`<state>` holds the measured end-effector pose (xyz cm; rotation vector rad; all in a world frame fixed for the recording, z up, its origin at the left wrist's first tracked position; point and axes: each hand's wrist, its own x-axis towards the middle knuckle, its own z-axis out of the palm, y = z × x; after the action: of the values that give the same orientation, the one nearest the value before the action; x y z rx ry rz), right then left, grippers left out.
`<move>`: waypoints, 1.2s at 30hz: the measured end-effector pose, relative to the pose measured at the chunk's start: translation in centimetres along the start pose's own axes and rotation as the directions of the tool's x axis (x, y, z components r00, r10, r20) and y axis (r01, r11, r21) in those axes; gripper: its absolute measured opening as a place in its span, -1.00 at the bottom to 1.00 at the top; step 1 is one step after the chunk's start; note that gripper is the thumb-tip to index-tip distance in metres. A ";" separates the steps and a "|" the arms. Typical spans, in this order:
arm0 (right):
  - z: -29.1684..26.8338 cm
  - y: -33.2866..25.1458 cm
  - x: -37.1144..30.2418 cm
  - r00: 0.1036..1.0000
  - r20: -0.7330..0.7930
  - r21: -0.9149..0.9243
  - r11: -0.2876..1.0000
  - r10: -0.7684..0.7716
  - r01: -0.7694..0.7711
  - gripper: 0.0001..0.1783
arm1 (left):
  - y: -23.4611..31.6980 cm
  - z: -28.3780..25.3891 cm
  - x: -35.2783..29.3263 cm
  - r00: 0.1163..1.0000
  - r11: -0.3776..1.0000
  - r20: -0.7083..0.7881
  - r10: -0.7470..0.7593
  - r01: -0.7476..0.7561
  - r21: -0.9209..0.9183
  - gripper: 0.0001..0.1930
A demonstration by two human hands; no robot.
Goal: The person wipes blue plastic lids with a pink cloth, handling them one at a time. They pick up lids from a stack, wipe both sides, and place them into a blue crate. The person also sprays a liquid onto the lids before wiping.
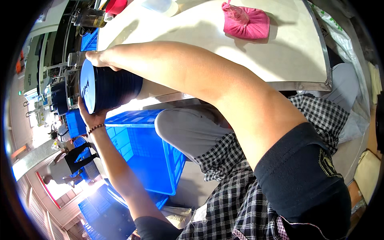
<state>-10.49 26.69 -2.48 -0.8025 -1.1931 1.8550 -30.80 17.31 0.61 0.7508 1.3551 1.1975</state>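
At the far left, a dark blue ribbed cylinder (120, 89), which looks like a stack of round discs, is held on its side between my two hands. Its lighter blue round end faces left. My left hand (94, 117), with a beaded bracelet at the wrist, cups it from below with closed fingers. Stretched across the view, my right arm brings my right hand (102, 60) onto its upper side, near the round end; most of those fingers are hidden behind the stack. The cylinder is at the left end of the white table (192, 32), above an open blue crate (150, 156).
A pink cloth pouch (250, 23) lies on the table, whose metal edge runs above my knees. A dark transparent jar (90, 18) and a red object (116, 5) stand at the back left. More blue crates (106, 212) and a person (68, 166) are at lower left.
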 end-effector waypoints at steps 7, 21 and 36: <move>-0.9 -0.9 -1.8 0.995 0.049 -0.056 0.994 0.091 -0.089 -0.16 | 0.1 1.0 0.6 0.998 0.999 -0.060 -0.028 0.029 0.013 -0.28; -2.3 1.6 -4.0 0.979 0.072 -0.012 0.981 0.192 -0.191 0.05 | -2.7 -0.1 1.1 0.996 0.997 -0.037 -0.077 0.077 -0.001 -0.15; -2.6 3.2 -0.4 0.998 0.028 0.040 0.998 0.049 -0.050 -0.06 | -3.3 0.8 0.9 0.984 0.986 0.065 -0.166 0.167 -0.006 0.06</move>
<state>-9.05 26.63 -6.38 -0.7933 -1.1584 1.9296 -29.54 17.38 -2.68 0.6489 1.3295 1.0403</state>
